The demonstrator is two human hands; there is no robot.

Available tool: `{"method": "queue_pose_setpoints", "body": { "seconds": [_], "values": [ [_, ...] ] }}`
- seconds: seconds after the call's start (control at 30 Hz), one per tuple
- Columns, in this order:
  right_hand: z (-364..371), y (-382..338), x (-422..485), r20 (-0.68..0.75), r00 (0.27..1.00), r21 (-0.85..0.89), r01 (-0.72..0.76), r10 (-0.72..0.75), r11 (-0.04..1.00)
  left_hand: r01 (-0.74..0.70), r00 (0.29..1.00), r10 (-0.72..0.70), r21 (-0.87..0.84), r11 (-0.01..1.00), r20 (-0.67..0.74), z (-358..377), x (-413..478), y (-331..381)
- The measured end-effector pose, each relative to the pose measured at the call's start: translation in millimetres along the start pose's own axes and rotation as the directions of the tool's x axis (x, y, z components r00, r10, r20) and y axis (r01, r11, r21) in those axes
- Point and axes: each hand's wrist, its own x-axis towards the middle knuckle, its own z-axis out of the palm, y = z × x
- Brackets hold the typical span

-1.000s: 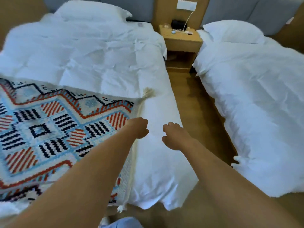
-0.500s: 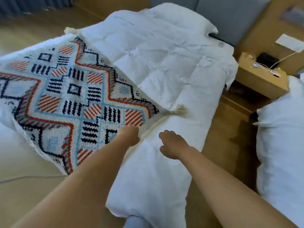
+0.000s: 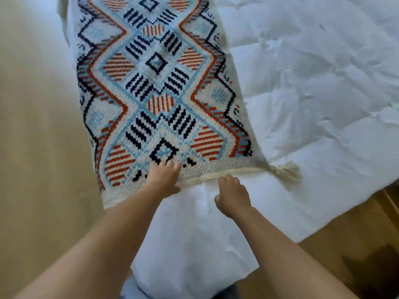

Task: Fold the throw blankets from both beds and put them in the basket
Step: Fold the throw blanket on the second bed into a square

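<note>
Head view looking down two bare forearms at a bed covered by a crumpled white duvet (image 3: 313, 83). A cream woven throw blanket with zigzags and diamonds in orange-red, navy and pale blue (image 3: 159, 83) lies spread flat in a single layer, running away from both grips across the bed, with its near hem directly under them. The left grip (image 3: 164, 178) rests on that hem with bent fingers on top of the weave; the thumb sits at the edge, and I cannot tell whether it is tucked under to pinch the cloth. The right grip (image 3: 233, 197), just right of the left one, hovers over bare duvet with fingers loosely curled round nothing, its knuckles just beside the hem. Further right of it, a cream corner tassel (image 3: 285, 172) lies on the duvet. Brown wooden floor (image 3: 345, 244) shows below and right of the right grip. The task looks barely begun: no fold has been made, and no basket, second bed or second blanket is in view. No brand, label or writing can be read anywhere.
</note>
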Motion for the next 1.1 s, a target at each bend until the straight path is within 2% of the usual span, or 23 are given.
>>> {"method": "queue_pose_setpoints", "body": {
  "seconds": [0.1,0.2,0.3,0.37,0.43,0.53,0.6,0.67,0.77,0.93,1.1],
  "values": [
    [17.9,31.7,34.1,-0.024,0.996,-0.081,0.079,-0.081,0.994,0.054,0.998,-0.054,0.009,0.999,0.014,26.7,12.0,27.6],
    [29.3,68.8,66.7,-0.057,0.988,-0.175,0.131,-0.143,0.976,0.194,0.981,-0.194,0.047,0.98,0.006,44.8,29.9,55.2],
    [34.6,105.8,96.1,-0.016,0.991,-0.275,0.121,-0.13,0.954,0.333,0.943,-0.334,0.048,0.942,0.012,48.5,44.3,72.6],
    [34.5,124.6,109.9,-0.01,0.994,-0.264,0.101,-0.108,0.959,0.358,0.932,-0.357,0.011,0.933,-0.069,46.4,48.8,79.4],
    [31.9,135.7,119.3,-0.031,0.992,-0.252,0.115,-0.126,0.961,0.324,0.926,-0.325,-0.036,0.945,-0.193,38.4,47.0,85.7],
    [23.3,144.6,125.3,-0.079,0.966,-0.279,0.217,-0.248,0.935,0.259,0.887,-0.288,-0.13,0.957,-0.36,28.1,38.9,92.0],
    [12.9,153.3,124.9,-0.055,0.949,-0.345,0.272,-0.309,0.898,0.234,0.898,-0.27,-0.144,0.962,-0.347,23.6,35.1,99.2],
    [0.3,166.0,123.9,-0.021,0.951,-0.398,0.274,-0.307,0.875,0.239,0.93,-0.269,-0.142,0.961,-0.251,18.6,35.3,106.8],
    [-18.9,187.0,122.7,0.01,0.954,-0.493,0.266,-0.301,0.828,0.251,0.943,-0.267,-0.104,0.962,-0.198,12.2,40.7,117.4],
    [-47.9,231.9,119.4,0.042,0.966,-0.649,0.221,-0.255,0.728,0.162,0.966,-0.185,-0.135,0.978,-0.181,-14.4,62.7,158.2],
    [-62.5,295.5,112.4,0.036,0.985,-0.699,0.144,-0.166,0.701,0.06,0.98,-0.087,-0.151,0.987,-0.179,-35.6,94.1,213.4]
  ]
}}
